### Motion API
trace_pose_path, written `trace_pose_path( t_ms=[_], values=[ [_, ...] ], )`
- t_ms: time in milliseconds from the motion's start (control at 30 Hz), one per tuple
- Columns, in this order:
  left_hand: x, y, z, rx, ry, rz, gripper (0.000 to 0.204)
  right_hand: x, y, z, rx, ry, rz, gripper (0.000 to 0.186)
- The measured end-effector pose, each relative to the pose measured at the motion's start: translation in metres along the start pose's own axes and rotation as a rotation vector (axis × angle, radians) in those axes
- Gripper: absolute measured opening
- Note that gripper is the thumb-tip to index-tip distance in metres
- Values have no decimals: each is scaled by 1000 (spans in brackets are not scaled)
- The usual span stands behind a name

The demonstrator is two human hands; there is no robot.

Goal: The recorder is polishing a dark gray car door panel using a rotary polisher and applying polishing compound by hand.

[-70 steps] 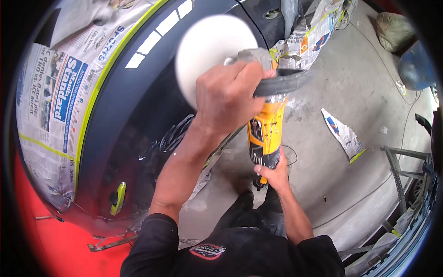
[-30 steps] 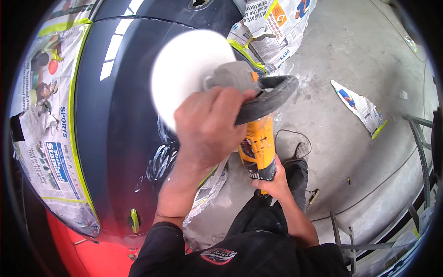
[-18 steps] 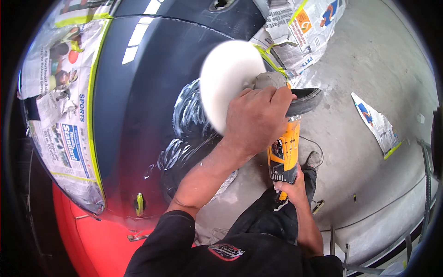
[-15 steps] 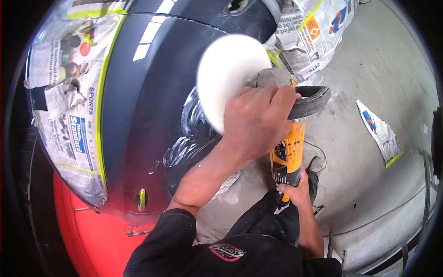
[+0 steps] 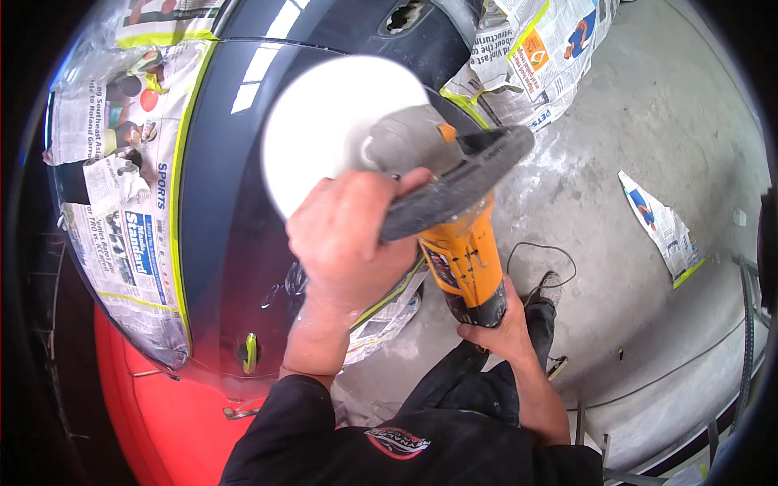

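My left hand (image 5: 344, 239) is wrapped round the black loop handle (image 5: 462, 186) of a yellow polisher (image 5: 466, 251). Behind, my right hand (image 5: 502, 328) grips the polisher's rear end by its black cap. At the front, the round white pad (image 5: 324, 121) covers part of a dark glossy car panel (image 5: 235, 162); its face is hidden, so contact cannot be told. Whitish smears show on the panel just below the pad, partly behind my left hand.
Newspaper (image 5: 121, 235) edged with yellow-green tape masks the left side. More masking paper (image 5: 543, 57) hangs at the upper right. A torn newspaper piece (image 5: 660, 227) and a dark cord (image 5: 527, 243) lie on the concrete floor (image 5: 600, 324). Below the panel is a red surface (image 5: 170, 413).
The polisher and its pad have moved left across the panel, and the tool now tilts more. My left hand has gone left and down with it. White smears formerly in view are now covered.
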State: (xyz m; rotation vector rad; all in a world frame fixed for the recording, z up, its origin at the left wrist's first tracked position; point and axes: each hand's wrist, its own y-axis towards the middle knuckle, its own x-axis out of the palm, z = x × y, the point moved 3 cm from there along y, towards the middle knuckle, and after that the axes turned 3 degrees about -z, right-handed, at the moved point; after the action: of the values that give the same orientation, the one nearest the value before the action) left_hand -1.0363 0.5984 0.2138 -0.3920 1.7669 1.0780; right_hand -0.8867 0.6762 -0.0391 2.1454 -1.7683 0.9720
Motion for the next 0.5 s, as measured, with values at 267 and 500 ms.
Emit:
trace_pose_path(
  t_ms=[267, 500],
  values=[
    [78, -29, 3, -44, -234, -219, 20, -40, -22, 59, 115, 76, 31, 87],
    [32, -1, -5, -8, -191, -157, 26, -29, -14, 10, 70, 25, 30, 91]
  ],
)
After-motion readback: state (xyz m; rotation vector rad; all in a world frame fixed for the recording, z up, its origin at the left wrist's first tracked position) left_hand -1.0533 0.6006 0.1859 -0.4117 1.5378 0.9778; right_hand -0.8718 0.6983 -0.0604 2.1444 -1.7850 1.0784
